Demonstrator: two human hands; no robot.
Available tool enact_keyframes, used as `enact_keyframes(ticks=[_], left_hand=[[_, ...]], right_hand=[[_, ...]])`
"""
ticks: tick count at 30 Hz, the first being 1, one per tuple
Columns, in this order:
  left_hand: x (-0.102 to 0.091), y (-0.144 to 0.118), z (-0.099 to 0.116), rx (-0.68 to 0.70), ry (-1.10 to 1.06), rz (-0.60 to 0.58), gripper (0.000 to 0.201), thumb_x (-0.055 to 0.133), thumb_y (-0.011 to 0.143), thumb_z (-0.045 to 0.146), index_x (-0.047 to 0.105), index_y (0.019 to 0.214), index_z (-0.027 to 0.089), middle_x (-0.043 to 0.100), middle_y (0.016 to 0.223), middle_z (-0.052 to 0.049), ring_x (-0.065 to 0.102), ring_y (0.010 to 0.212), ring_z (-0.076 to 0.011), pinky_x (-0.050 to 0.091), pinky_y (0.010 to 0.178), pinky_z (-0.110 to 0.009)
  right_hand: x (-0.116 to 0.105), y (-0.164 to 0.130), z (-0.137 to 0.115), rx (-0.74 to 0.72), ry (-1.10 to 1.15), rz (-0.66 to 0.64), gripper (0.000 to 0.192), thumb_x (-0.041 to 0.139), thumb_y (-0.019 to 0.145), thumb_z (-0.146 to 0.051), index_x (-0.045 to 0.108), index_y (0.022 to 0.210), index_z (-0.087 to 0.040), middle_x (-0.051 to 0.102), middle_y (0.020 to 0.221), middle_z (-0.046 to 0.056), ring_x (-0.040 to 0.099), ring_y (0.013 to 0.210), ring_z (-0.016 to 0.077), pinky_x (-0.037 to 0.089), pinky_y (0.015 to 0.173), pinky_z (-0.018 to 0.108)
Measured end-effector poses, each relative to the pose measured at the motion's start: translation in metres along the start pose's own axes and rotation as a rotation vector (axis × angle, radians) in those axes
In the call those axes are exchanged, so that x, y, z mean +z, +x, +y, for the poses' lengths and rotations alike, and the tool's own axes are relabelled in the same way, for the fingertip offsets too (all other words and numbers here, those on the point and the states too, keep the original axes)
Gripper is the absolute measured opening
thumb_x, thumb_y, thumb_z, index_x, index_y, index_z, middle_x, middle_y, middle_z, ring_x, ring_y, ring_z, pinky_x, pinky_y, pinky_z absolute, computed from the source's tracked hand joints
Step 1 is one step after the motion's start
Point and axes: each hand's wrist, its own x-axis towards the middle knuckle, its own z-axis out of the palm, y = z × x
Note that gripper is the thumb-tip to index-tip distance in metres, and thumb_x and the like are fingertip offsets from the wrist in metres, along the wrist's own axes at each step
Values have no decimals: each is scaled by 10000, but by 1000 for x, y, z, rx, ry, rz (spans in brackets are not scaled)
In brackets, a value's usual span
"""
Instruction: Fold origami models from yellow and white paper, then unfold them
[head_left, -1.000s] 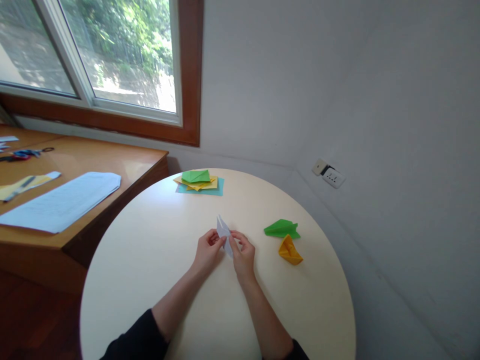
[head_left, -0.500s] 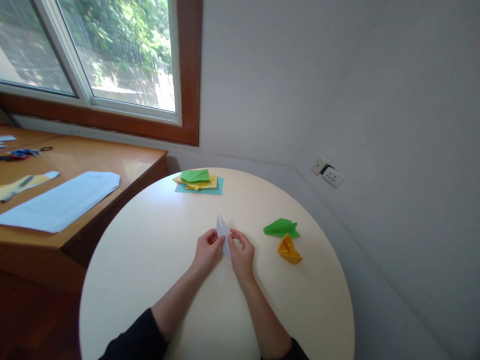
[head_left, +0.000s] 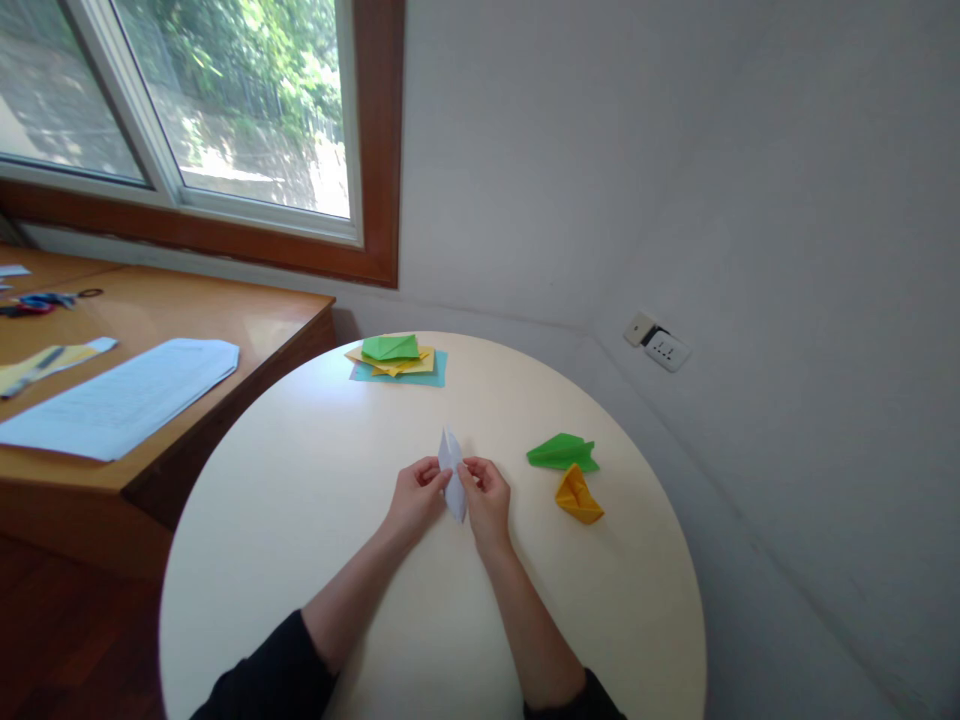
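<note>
A folded white paper (head_left: 453,490), narrow and diamond-shaped with a split upper tip, is held between my two hands over the round table. My left hand (head_left: 417,492) pinches its left edge, thumb on the near face and fingers curled behind. On the opposite edge, my right hand (head_left: 486,498) grips it the same way, with thumb and forefinger close to the paper's middle. To the right lie a green paper plane (head_left: 561,453) and a yellow-orange folded paper boat (head_left: 577,496), which touch or nearly touch each other.
The round white table (head_left: 300,560) stands by the wall. At its far edge lies a stack of coloured papers (head_left: 394,360). On the wooden desk (head_left: 277,300) to the left are white sheets (head_left: 135,395), a pen (head_left: 36,370) and scissors (head_left: 45,302). A wall socket (head_left: 666,350) is at right.
The white paper has turned slightly and shows more of its face, its split tip now a little farther right. Both hands keep their hold with small finger shifts.
</note>
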Motion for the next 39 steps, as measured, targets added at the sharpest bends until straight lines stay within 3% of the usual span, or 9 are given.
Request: enact_keyframes(ticks=[8, 14, 25, 32, 39], left_hand=[[-1, 3, -2, 3, -24, 21, 368, 706, 577, 402, 661, 802, 115, 688, 737, -68, 615, 677, -182, 453, 669, -289], [-2, 3, -1, 2, 4, 53, 400, 753, 530, 347, 658, 832, 103, 693, 735, -76, 627, 700, -189, 469, 690, -301], [-6, 8, -5, -32, 36, 72, 371, 780, 464, 368, 646, 697, 112, 636, 557, -20, 554, 503, -126, 406, 527, -237], [-9, 9, -9, -35, 23, 36, 346, 749, 528, 356, 646, 740, 102, 628, 575, -23, 539, 510, -108, 387, 527, -220], [-9, 7, -6, -23, 26, 67, 492, 744, 528, 358, 551, 930, 150, 555, 492, 51, 498, 450, -89, 370, 483, -199]], right_hand=[[-5, 4, -5, 114, 141, -191, 234, 680, 606, -322, 663, 764, -151, 701, 757, 64, 638, 693, 191, 508, 667, 323], [-4, 4, -1, 97, 169, -134, 193, 675, 605, -295, 648, 732, -152, 692, 676, 45, 630, 613, 171, 501, 605, 296], [-4, 4, 2, 117, 169, -172, 231, 691, 590, -320, 627, 740, -156, 662, 583, 13, 593, 517, 145, 468, 518, 263], [-5, 4, 1, 151, 170, -185, 221, 687, 594, -301, 618, 743, -152, 670, 615, 20, 604, 539, 147, 468, 539, 262], [-6, 2, -2, 91, 174, -165, 236, 677, 625, -286, 540, 787, -182, 583, 505, -56, 540, 467, 112, 404, 482, 219]])
